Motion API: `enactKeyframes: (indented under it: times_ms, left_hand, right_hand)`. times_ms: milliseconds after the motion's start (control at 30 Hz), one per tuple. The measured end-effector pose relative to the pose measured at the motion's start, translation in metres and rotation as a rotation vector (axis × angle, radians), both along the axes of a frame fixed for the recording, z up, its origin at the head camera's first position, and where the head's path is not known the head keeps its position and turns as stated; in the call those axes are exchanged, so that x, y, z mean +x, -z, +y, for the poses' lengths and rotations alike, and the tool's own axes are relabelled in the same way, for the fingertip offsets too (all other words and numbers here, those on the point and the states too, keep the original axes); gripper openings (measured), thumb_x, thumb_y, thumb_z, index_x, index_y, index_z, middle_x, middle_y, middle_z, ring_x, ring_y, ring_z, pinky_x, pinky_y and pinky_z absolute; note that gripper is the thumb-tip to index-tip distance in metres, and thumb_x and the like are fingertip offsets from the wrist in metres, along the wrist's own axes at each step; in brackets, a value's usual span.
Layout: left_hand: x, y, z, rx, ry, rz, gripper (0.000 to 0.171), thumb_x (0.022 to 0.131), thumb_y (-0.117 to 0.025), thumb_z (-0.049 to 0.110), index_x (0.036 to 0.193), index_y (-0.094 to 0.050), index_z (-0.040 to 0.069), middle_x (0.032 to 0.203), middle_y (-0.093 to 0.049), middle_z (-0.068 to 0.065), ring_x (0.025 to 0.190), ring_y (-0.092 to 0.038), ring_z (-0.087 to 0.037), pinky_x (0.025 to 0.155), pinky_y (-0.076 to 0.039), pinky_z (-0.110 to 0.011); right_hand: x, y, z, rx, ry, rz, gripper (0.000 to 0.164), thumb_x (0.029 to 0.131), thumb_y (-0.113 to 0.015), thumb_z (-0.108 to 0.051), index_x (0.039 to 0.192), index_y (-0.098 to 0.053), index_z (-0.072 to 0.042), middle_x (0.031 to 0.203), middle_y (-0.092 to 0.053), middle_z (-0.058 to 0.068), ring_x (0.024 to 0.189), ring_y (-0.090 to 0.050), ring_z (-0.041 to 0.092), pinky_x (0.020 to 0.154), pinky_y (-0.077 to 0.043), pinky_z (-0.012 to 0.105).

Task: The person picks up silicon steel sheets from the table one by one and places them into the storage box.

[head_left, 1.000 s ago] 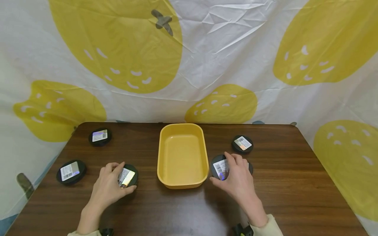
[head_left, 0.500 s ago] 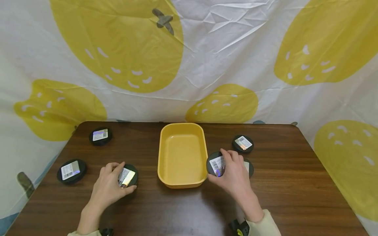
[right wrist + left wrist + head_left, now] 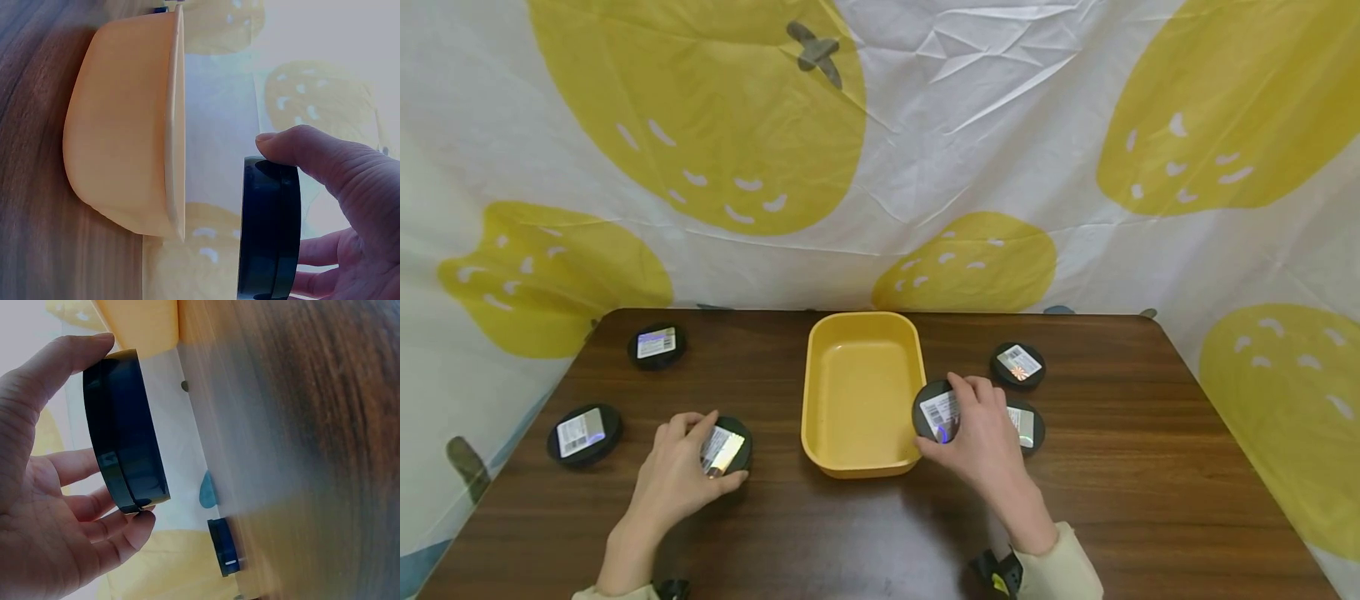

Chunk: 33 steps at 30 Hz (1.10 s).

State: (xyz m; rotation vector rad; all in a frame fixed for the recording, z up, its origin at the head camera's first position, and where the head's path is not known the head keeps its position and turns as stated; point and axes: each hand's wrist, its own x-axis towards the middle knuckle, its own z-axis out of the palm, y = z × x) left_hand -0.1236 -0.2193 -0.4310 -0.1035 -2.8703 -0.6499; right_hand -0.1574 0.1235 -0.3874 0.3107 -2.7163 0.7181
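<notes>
far left there's a flat black case (image 3: 584, 435) at 9 o'clock from the left-held case (image 3: 728, 446), plus a rear left case (image 3: 657, 346) at its 11. Left hand (image 3: 673, 462) is curled round that left-held one, off the table (image 3: 820, 542). Yellow tub's (image 3: 861, 408) mid-table, right-held case (image 3: 934, 412) at its 3 o'clock, above the rim, right hand (image 3: 985, 433) pinching it by the edges. Upper right case (image 3: 1017, 365) and lower right case (image 3: 1027, 427) lie at that one's 2 and 3

Head view: soft, subdued light; pale glare on glossy dark-brown wooden surface (image 3: 872, 542). 2 wrist views hazy: right washed out at upper right; left's foreground grain blurred.
</notes>
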Motion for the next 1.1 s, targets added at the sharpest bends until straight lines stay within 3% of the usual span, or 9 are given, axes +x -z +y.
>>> enactKeyframes:
  times_ms: [433, 833, 1100]
  left_hand:
    - [0.002, -0.001, 0.0, 0.007, -0.006, 0.002, 0.082, 0.062, -0.085, 0.031, 0.126, -0.052, -0.009, 0.118, -0.048, -0.026, 0.101, -0.044, -0.041, 0.063, -0.047, -0.05]
    - [0.004, -0.003, 0.0, 0.009, -0.007, 0.015, 0.082, 0.061, -0.085, 0.031, 0.126, -0.053, -0.009, 0.117, -0.049, -0.025, 0.101, -0.045, -0.04, 0.064, -0.046, -0.051]
    - [0.005, -0.004, 0.0, 0.017, 0.0, 0.029, 0.082, 0.061, -0.085, 0.03, 0.125, -0.053, -0.009, 0.117, -0.049, -0.024, 0.1, -0.045, -0.039, 0.063, -0.046, -0.051]
  right_hand:
    - [-0.005, -0.004, -0.01, -0.001, 0.0, -0.016, 0.082, 0.057, -0.086, -0.035, 0.125, -0.055, 0.0, 0.114, -0.054, 0.018, 0.101, -0.048, 0.033, 0.073, -0.048, 0.045]
    - [-0.013, -0.005, -0.02, -0.008, -0.021, -0.02, 0.084, 0.058, -0.085, -0.037, 0.126, -0.054, 0.001, 0.115, -0.053, 0.019, 0.104, -0.047, 0.033, 0.079, -0.046, 0.044]
    - [-0.019, -0.005, -0.027, -0.014, -0.04, -0.022, 0.082, 0.059, -0.084, -0.037, 0.125, -0.054, 0.001, 0.114, -0.052, 0.018, 0.102, -0.046, 0.033, 0.074, -0.048, 0.044]
